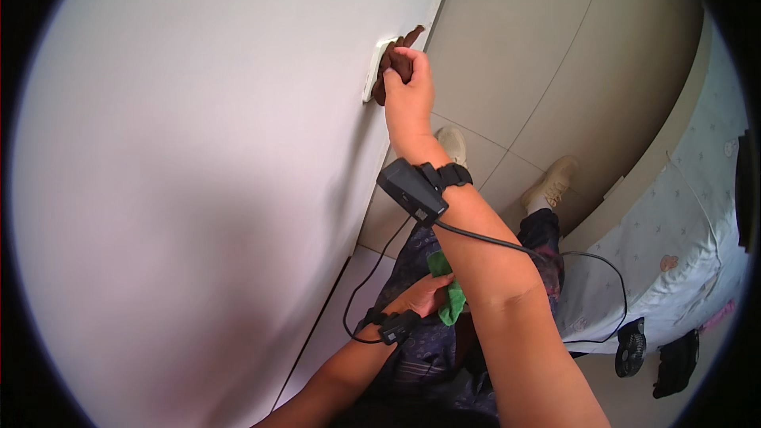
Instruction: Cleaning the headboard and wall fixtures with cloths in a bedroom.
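Note:
My right hand reaches up to the white wall and is closed on a brown cloth. The cloth is bunched against a white rectangular wall plate, probably a switch or socket, and covers most of its face. One twisted end of the cloth sticks out past the fingers toward the wall's edge. Lower down, in front of my legs, my left hand is closed on a green cloth. My right forearm passes close beside the green cloth, and part of that hand's fingers is hidden.
The white wall fills the left side and ends at a vertical edge. Beyond lies a tiled floor, with my beige shoes on it. At right stands a bed with a pale patterned sheet. A black cable links the wrist devices.

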`<state>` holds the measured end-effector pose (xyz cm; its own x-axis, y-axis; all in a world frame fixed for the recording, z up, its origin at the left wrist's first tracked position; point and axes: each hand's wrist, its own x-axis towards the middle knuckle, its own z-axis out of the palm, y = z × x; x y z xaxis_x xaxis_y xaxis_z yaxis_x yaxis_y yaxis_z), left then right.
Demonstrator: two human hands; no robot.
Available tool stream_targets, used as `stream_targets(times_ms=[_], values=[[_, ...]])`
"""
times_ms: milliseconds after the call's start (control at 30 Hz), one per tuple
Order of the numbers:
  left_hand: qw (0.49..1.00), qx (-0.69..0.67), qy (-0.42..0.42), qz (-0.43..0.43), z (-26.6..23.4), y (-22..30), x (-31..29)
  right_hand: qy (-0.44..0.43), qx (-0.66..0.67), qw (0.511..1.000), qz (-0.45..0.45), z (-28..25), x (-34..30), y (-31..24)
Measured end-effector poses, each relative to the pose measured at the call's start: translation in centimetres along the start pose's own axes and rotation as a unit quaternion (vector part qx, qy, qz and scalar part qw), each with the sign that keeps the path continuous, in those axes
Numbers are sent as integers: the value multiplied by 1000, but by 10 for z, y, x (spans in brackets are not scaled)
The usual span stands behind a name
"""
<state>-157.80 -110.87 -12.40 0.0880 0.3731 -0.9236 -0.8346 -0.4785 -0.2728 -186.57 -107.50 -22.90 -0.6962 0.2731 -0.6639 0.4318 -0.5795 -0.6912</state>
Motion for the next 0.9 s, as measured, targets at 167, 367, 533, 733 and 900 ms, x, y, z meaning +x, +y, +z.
stream_targets(times_ms=[167, 367, 533, 733, 900], values=[[1000, 16, 10, -3, 3, 2, 1, 2, -126, 991, -40, -3, -33, 25], [1000, 14, -8, -15, 2, 2, 4, 8, -51, 994, 94, -10, 0, 20], [1000, 22, 19, -4, 15, 10, -3, -39, -96, 992, 68, -4, -34, 2], [999, 37, 14, -12, 15, 11, 0, -36, -50, 991, 122, -8, -16, 18], [999, 34, -4, -22, 18, 13, 1, -55, -129, 989, 54, -10, -21, 24]])
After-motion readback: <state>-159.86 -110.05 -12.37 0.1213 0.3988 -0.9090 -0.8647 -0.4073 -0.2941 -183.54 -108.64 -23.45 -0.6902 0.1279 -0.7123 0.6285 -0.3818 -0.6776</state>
